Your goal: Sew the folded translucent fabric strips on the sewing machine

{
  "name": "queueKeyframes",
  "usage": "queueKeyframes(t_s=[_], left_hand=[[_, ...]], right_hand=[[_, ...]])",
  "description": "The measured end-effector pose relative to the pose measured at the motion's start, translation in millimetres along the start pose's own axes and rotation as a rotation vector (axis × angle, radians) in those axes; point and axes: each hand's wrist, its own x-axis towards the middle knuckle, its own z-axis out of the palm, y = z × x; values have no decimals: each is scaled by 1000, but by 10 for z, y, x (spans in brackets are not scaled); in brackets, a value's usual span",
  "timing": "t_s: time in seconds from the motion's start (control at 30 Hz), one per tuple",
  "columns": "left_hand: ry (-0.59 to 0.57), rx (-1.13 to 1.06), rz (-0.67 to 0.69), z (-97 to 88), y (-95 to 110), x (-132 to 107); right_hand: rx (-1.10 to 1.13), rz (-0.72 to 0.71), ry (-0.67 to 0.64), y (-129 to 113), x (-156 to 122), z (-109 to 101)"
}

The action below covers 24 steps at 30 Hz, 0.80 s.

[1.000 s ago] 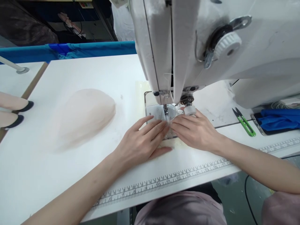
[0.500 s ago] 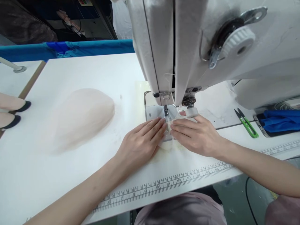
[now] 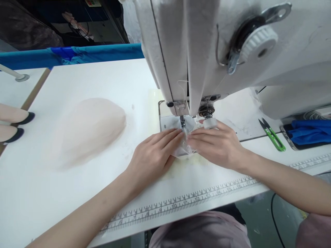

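Note:
A small piece of sheer whitish fabric (image 3: 184, 150) lies beneath the needle area of the sewing machine (image 3: 168, 51), in front of the presser foot (image 3: 182, 121). From the left, my left hand (image 3: 154, 151) holds it, fingers together and pointing at the foot, the thumb mostly hidden. On the other side my right hand (image 3: 218, 144) grips it with fingertips drawn together, slightly blurred. Between the two hands the fabric looks creased and a little raised. Both hands partly cover the metal needle plate (image 3: 165, 123).
A sheer beige fabric piece (image 3: 93, 131) rests on the white table (image 3: 85, 193) at left. Green thread snips (image 3: 274, 137) and a phone (image 3: 289, 139) under blue cloth (image 3: 310, 132) lie at right. A ruler strip (image 3: 181, 205) runs along the front edge. Two black-tipped, skin-toned forms (image 3: 15, 122) stand far left.
The fabric between my hands has bunched and shows more plainly. My hands have shifted slightly, the right one a little upward. The view has moved a little.

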Motion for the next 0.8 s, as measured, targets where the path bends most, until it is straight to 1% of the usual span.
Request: queueKeyframes(t_s=[0.1,0.17,0.23,0.33,0.4,0.5,0.67,0.8], left_hand=[[-63,-119,-181,-33,-22,125],[-109,-165,-258,-67,-44,230],[-139,-176,-316,-94,-54,332],[-120,-147,-394,-103,-27,439],[-97,-116,-411,-88,8,470],[-89,-84,-413,-49,42,480],[-57,-112,-463,0,31,493],[-29,-116,-443,26,7,495]], right_hand=[[33,121,73,54,61,18],[4,229,70,77,103,37],[-18,299,31,84,138,56],[-41,380,-45,69,180,63],[-53,413,-84,55,203,51],[-63,423,-113,46,228,27],[-64,426,-121,62,232,19],[-54,435,-119,68,224,37]])
